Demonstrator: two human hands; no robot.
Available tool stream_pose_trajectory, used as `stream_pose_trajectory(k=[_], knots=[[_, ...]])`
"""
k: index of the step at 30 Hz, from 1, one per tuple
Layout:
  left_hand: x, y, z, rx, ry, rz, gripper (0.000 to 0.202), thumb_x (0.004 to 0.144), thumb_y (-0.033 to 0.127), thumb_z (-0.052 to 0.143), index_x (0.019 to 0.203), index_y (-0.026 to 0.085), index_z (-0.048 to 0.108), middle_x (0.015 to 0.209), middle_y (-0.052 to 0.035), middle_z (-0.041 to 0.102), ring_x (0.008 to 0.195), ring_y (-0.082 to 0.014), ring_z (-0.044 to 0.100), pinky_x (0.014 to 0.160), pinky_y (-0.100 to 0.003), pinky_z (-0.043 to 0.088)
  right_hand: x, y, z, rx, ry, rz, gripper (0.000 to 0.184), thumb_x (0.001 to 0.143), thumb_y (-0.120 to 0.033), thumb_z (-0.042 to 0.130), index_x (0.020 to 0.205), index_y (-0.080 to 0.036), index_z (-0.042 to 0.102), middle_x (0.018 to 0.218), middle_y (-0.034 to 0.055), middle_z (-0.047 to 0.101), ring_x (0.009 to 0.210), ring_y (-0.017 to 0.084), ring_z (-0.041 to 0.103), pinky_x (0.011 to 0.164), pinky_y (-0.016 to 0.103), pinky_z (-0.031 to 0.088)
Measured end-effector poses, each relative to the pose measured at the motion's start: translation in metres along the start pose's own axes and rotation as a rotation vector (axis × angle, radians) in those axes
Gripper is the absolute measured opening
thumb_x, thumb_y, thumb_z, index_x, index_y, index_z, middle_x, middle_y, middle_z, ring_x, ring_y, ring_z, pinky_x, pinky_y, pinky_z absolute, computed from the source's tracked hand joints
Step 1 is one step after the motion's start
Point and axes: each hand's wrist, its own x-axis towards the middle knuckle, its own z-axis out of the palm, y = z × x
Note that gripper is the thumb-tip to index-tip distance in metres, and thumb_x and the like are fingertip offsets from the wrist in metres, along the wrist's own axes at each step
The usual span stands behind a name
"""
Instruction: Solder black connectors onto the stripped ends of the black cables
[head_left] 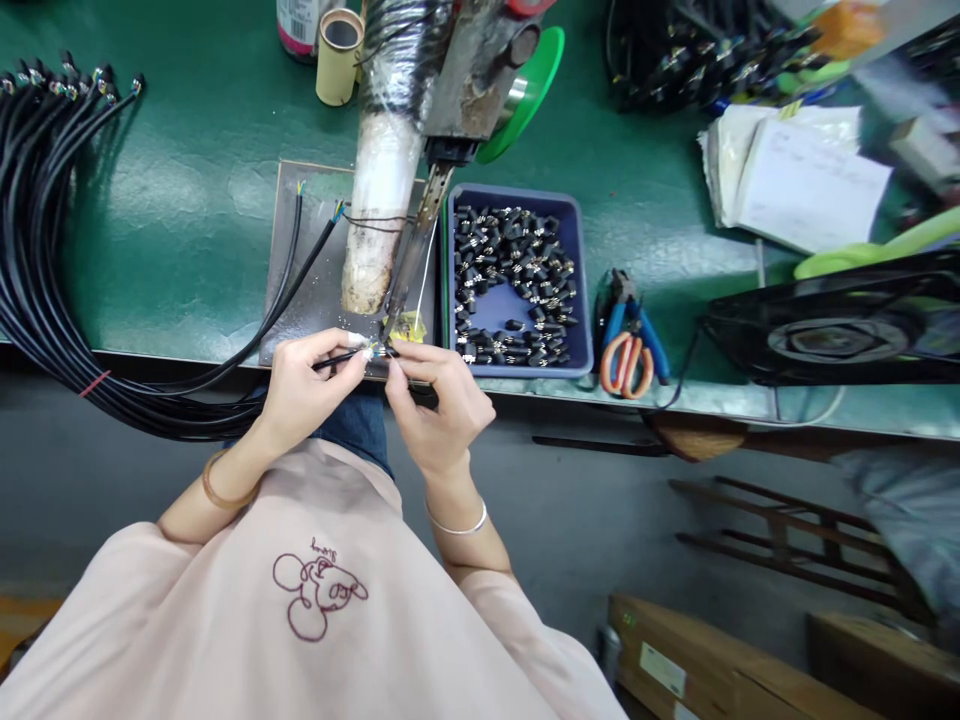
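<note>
My left hand pinches the end of a black cable near the bench's front edge. Its thin coloured wires stick out toward my right hand, whose thumb and fingers are closed on a small dark connector. Right over that meeting point stands the tip of a soldering iron, held downward on a stand, with a thin strand of solder wire beside it. Below the tip lies a yellow scrap. Two more stripped cable ends rest on the grey board. The exact contact between wires and connector is too small to tell.
A blue tray of small black connectors stands right of the iron, then pliers and a black fan. A thick bundle of black cables lies left. Papers, a green spool and a cardboard tube are behind.
</note>
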Motion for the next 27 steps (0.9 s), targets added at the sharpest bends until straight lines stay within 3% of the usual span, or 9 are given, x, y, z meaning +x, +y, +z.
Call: stream_pose_trajectory(k=[4,8,15,17,20,23,27], knots=[[-0.003,0.002,-0.002,0.013,0.026,0.073,0.006,0.083,0.017,0.068,0.081,0.013,0.073,0.075,-0.0030,0.073,0.061,-0.0096,0.060,0.050,-0.019,0.041,-0.001,-0.003,0.000,0.160,0.018,0.244,0.009,0.089,-0.014,0.067,0.085,-0.022,0.065,0.093,0.0014,0.078,0.082,0.014,0.077,0.069,0.024,0.064],[-0.005,0.003,-0.003,0.017,0.031,0.079,0.007,0.083,0.015,0.067,0.078,0.015,0.072,0.075,-0.0027,0.073,0.064,-0.0107,0.062,0.053,-0.020,0.043,0.000,-0.004,-0.002,0.285,-0.064,0.433,0.010,0.088,-0.020,0.067,0.078,-0.021,0.065,0.088,0.0013,0.078,0.077,0.014,0.075,0.065,0.024,0.063],[-0.006,0.002,-0.004,-0.212,-0.018,-0.091,0.007,0.080,0.022,0.071,0.080,0.014,0.070,0.073,-0.0026,0.072,0.061,-0.0113,0.063,0.053,-0.020,0.047,0.003,-0.003,-0.004,0.323,-0.094,0.416,0.011,0.087,-0.018,0.068,0.077,-0.021,0.065,0.086,0.0007,0.076,0.076,0.013,0.073,0.064,0.023,0.061],[-0.006,0.004,-0.006,-0.151,-0.032,-0.045,0.005,0.081,0.018,0.069,0.077,0.015,0.069,0.070,-0.0008,0.068,0.056,-0.0094,0.057,0.049,-0.020,0.042,0.003,-0.002,-0.005,0.306,-0.112,0.388,0.011,0.088,-0.018,0.067,0.078,-0.021,0.065,0.087,0.0009,0.076,0.077,0.014,0.074,0.064,0.024,0.062],[-0.008,0.010,-0.007,0.017,0.007,0.125,0.010,0.082,0.012,0.067,0.073,0.016,0.066,0.063,0.0034,0.057,0.051,-0.0069,0.044,0.047,-0.020,0.034,0.002,0.000,-0.005,0.199,-0.073,0.190,0.012,0.088,-0.012,0.066,0.082,-0.023,0.065,0.091,0.0005,0.078,0.084,0.015,0.075,0.073,0.027,0.062],[-0.010,0.013,-0.004,0.129,0.052,0.259,0.013,0.084,0.008,0.065,0.074,0.016,0.063,0.062,0.0054,0.049,0.053,-0.0070,0.039,0.050,-0.021,0.033,-0.002,0.003,-0.004,0.132,-0.026,0.030,0.016,0.087,-0.008,0.067,0.088,-0.023,0.065,0.094,0.0007,0.078,0.088,0.015,0.076,0.080,0.029,0.062],[-0.011,0.010,0.000,0.138,0.085,0.267,0.013,0.085,0.009,0.064,0.075,0.017,0.061,0.062,0.0056,0.047,0.053,-0.0071,0.038,0.051,-0.020,0.035,-0.003,0.001,-0.007,0.207,0.044,0.210,0.007,0.092,-0.016,0.064,0.092,-0.023,0.063,0.092,0.0006,0.077,0.079,0.015,0.077,0.064,0.025,0.061]])
